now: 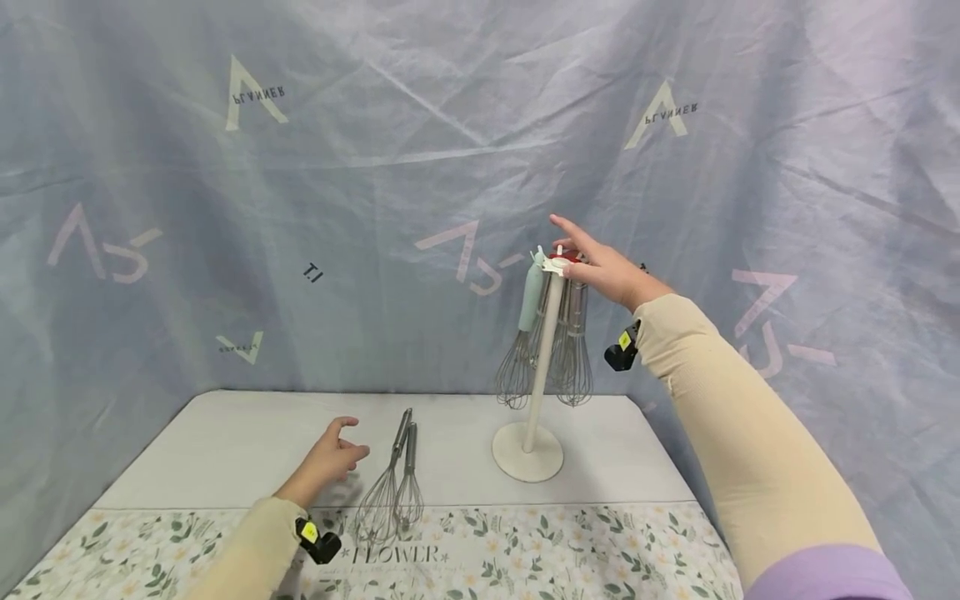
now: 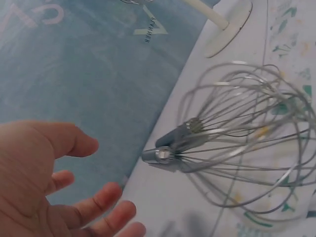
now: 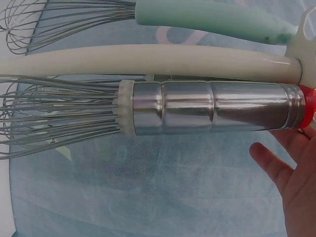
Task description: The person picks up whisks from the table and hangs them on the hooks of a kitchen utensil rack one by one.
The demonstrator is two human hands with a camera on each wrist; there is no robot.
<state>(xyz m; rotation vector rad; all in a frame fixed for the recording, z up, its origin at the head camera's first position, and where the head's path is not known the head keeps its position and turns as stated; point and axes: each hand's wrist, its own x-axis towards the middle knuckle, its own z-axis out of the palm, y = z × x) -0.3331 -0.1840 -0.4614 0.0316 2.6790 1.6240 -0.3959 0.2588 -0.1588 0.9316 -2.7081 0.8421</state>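
My right hand (image 1: 611, 271) is at the top of a white stand (image 1: 542, 367), its index finger stretched out and its thumb by the hook piece. Its fingers touch the red end of a steel-handled whisk (image 3: 197, 107) that hangs there. A whisk with a mint-green handle (image 1: 532, 293) hangs beside it, with more wire whisks partly hidden behind the pole. Lower on the left, my left hand (image 1: 330, 454) hovers over the table with loosely bent fingers and nothing in them. To its right lie two steel whisks (image 1: 402, 433), side by side, handles pointing away.
The stand's round base (image 1: 527, 468) sits on the white tabletop (image 1: 262, 442). A flower-patterned cloth (image 1: 562, 558) covers the front part. Behind the table hangs a grey-blue curtain (image 1: 360, 217) with printed letters.
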